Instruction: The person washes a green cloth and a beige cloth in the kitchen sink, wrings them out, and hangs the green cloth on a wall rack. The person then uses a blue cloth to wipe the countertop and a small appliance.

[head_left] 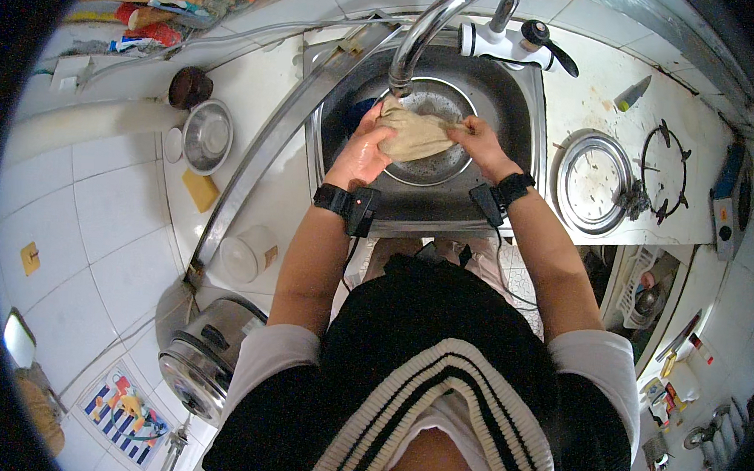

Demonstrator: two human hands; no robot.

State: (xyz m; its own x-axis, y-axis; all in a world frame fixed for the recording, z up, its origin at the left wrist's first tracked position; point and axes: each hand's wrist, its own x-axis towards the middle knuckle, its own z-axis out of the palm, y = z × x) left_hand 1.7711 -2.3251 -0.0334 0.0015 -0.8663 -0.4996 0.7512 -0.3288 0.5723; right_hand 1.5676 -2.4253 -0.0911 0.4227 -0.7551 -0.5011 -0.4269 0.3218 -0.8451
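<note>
A beige cloth [417,134] is stretched between both my hands over the steel sink [417,209]. My left hand [364,146] grips its left end, thumb on top, and the skin looks wet. Its right end is pinched in the fingers of my right hand [482,145]. Just above the cloth's upper left corner is the spout of a chrome faucet [401,77]; whether water is running I cannot tell. Below the cloth, a round metal basin [435,171] sits in the sink, partly covered. Something dark blue [361,114] lies behind my left hand.
Left of the sink are a metal bowl [208,138], a yellow sponge [200,191], a clear plastic container [241,257] and a rice cooker [204,354]. On the right counter lie a knife [634,95], a metal plate [594,183], steel wool [635,199] and a burner grate [664,170].
</note>
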